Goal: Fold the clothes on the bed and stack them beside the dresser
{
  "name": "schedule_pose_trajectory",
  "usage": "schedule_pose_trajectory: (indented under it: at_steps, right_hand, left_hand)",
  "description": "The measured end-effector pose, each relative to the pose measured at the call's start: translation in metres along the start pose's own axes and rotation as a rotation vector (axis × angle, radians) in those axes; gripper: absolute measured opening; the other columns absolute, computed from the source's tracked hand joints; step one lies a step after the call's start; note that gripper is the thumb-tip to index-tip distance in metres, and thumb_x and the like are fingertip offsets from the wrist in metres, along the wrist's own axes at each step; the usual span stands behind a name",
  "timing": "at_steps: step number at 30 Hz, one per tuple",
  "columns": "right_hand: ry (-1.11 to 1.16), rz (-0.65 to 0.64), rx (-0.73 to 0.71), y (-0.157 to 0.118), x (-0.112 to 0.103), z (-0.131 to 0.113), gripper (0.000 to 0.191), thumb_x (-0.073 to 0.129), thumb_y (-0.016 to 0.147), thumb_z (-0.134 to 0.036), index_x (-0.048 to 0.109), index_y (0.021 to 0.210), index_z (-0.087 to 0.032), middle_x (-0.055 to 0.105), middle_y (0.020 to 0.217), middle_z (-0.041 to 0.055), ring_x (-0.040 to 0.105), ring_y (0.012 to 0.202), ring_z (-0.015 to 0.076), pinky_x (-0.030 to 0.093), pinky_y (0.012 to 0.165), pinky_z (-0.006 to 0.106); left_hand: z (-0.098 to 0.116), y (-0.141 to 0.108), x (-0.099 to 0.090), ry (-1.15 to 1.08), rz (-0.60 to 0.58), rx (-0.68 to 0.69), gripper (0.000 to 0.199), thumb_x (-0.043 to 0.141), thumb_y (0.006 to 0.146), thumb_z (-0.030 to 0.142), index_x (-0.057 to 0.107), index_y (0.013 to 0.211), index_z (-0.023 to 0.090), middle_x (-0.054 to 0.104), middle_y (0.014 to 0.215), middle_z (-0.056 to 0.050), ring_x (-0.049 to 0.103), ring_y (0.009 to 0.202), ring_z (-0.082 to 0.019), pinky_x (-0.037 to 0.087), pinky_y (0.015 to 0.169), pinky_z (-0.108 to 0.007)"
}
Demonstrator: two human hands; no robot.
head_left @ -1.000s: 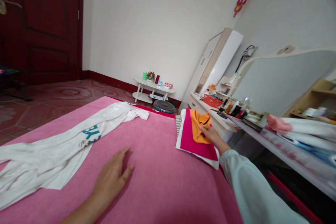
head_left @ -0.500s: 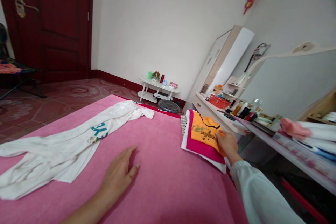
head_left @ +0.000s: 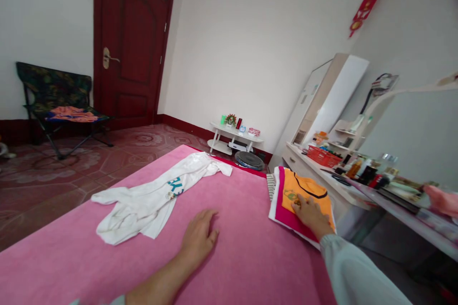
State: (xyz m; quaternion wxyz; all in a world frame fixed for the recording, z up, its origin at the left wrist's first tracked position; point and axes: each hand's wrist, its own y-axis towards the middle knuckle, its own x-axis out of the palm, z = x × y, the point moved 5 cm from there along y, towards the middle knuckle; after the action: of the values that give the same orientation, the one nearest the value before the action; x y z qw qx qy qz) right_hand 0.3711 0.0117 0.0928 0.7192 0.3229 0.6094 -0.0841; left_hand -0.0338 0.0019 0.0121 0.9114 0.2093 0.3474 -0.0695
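My right hand (head_left: 309, 213) lies with fingers spread on an orange T-shirt (head_left: 315, 190), folded with its black-edged neckline showing. Below that shirt are a magenta garment (head_left: 286, 217) and a white one, stacked near the right edge of the pink bedspread (head_left: 246, 248). A striped cloth (head_left: 271, 186) peeks out at the pile's left side. My left hand (head_left: 199, 234) rests over the bedspread, fingers loosely extended, holding nothing. To its left a white long-sleeved shirt (head_left: 150, 200) with green lettering lies loosely spread, its sleeves and hem rumpled.
Along the right stands a dressing table (head_left: 296, 159) with a red basket (head_left: 324, 156), bottles and a mirror. Past the bed's far edge are a small white table (head_left: 236, 131) and a dark round object (head_left: 249, 160). A camouflage folding chair (head_left: 53, 86) holds clothing at left.
My right hand has gone from gripping the orange shirt's right edge to lying flat across its printed front. The view has swung left, bringing the whole chair into sight.
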Motion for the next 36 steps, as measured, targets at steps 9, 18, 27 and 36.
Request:
schedule_pose_trajectory:
  at_steps: [9,18,27,36]
  right_hand:
    - [0.264,-0.044,-0.350,-0.165,-0.011,-0.145,0.061,0.046,0.082,-0.020,0.036,0.142,-0.017,0.022,0.154,0.0120,0.015,0.142,0.0256,0.020,0.112,0.047]
    - [0.455,-0.132,-0.420,-0.230,-0.018,-0.183,0.045,0.040,0.088,-0.026,0.052,0.130,-0.016,0.044,0.142,0.0155,0.035,0.134,0.0304,0.025,0.108,0.052]
    - [0.651,-0.046,-0.426,-0.220,-0.011,-0.175,0.039,0.049,0.082,-0.026,0.063,0.117,-0.016,0.057,0.129,0.0121,0.048,0.123,0.0255,0.032,0.107,0.038]
    - [0.869,-0.071,-0.439,-0.215,-0.004,-0.168,0.033,0.053,0.079,-0.023,0.069,0.106,-0.014,0.061,0.123,0.0122,0.053,0.118,0.0243,0.036,0.106,0.038]
  left_hand:
    - [0.002,-0.003,-0.004,-0.014,0.070,0.054,0.036,0.054,0.076,0.017,0.060,0.112,0.017,0.062,0.114,-0.009,0.054,0.108,-0.020,0.038,0.097,-0.031]
    - [0.005,-0.012,-0.009,-0.028,0.107,0.069,0.031,0.054,0.076,0.011,0.063,0.105,0.015,0.065,0.106,-0.009,0.058,0.100,-0.020,0.041,0.094,-0.033]
    - [0.002,-0.009,-0.008,-0.028,0.084,0.133,0.018,0.053,0.076,0.009,0.066,0.087,0.015,0.065,0.090,-0.006,0.059,0.087,-0.017,0.044,0.081,-0.029]
    - [-0.006,-0.005,-0.032,-0.008,0.075,0.144,0.025,0.055,0.077,0.010,0.066,0.100,0.015,0.065,0.100,-0.008,0.058,0.094,-0.018,0.043,0.088,-0.031]
